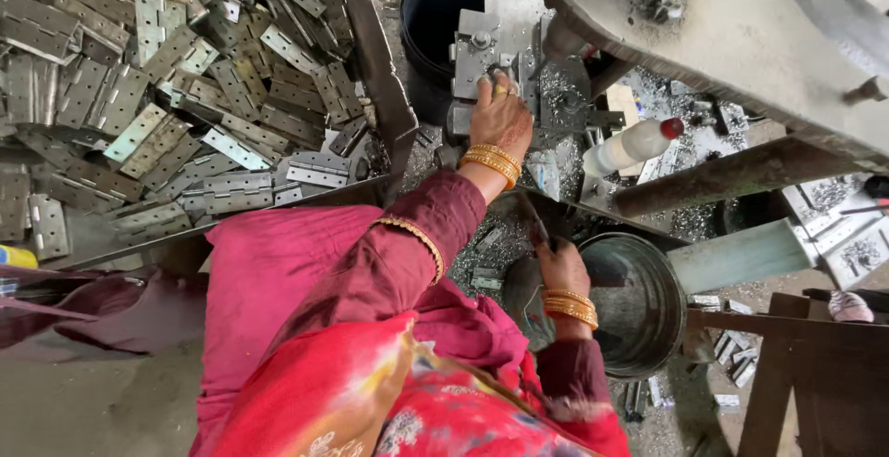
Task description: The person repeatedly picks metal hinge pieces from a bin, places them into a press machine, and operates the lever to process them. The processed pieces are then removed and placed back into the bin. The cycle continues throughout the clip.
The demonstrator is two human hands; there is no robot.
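Pressing a hinge, left hand (501,116) fingers closed on the far press die (491,50), right hand (562,267) gripping something unclear by the near bucket (667,323); fingers should stay outside the die.

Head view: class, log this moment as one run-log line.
left hand: on press fixture | right hand: at metal bowl rim, grip unclear | hinge pile: left tray

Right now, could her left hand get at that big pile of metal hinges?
Probably yes. The left hand rests on the press fixture, and the hinge pile lies close beside it, with only a slanted metal bar between.
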